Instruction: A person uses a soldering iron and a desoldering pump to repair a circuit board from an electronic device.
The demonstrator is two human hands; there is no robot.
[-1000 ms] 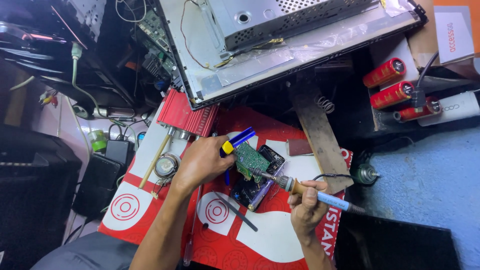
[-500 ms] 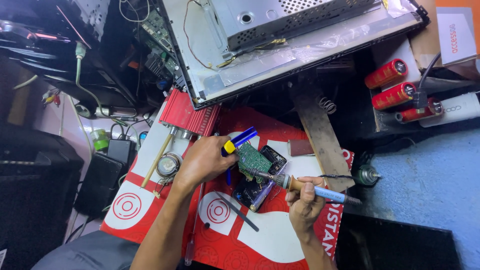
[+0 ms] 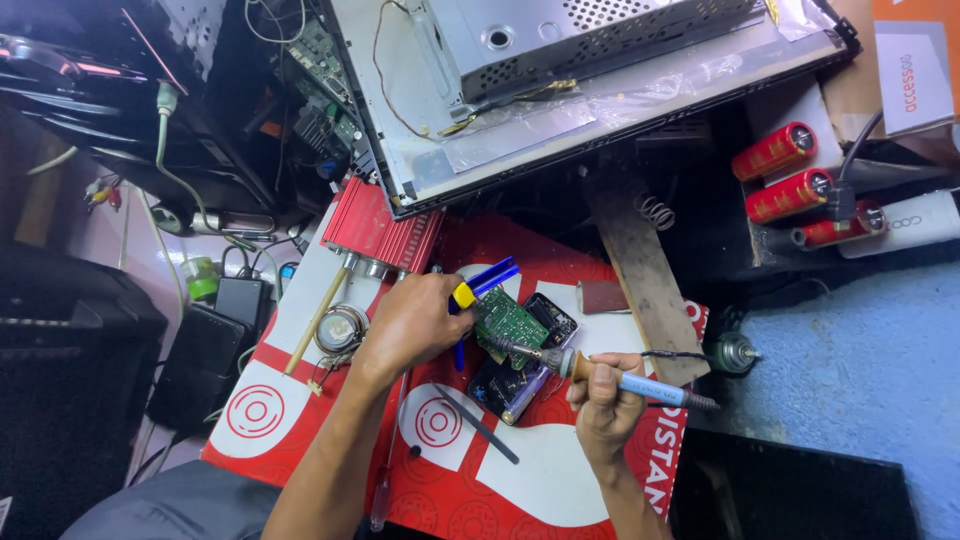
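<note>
One small green rectangular circuit board (image 3: pixel 509 322) lies on the red-and-white printed mat (image 3: pixel 560 480). It looks light, rigid and fragile; grip by the edges. The left hand (image 3: pixel 415 325) steadies it, apparently holding a blue-and-yellow tool (image 3: pixel 480 285). The right hand (image 3: pixel 600 395) grips one blue-handled soldering iron (image 3: pixel 590 373). Three red cylindrical capacitors (image 3: pixel 787 195) stand well apart.

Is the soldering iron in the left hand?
No, the right hand grips the soldering iron, while the left hand holds the green board.

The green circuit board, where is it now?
In the head view, the green circuit board lies mid-frame on the red mat, between the left hand and the soldering iron.
</note>
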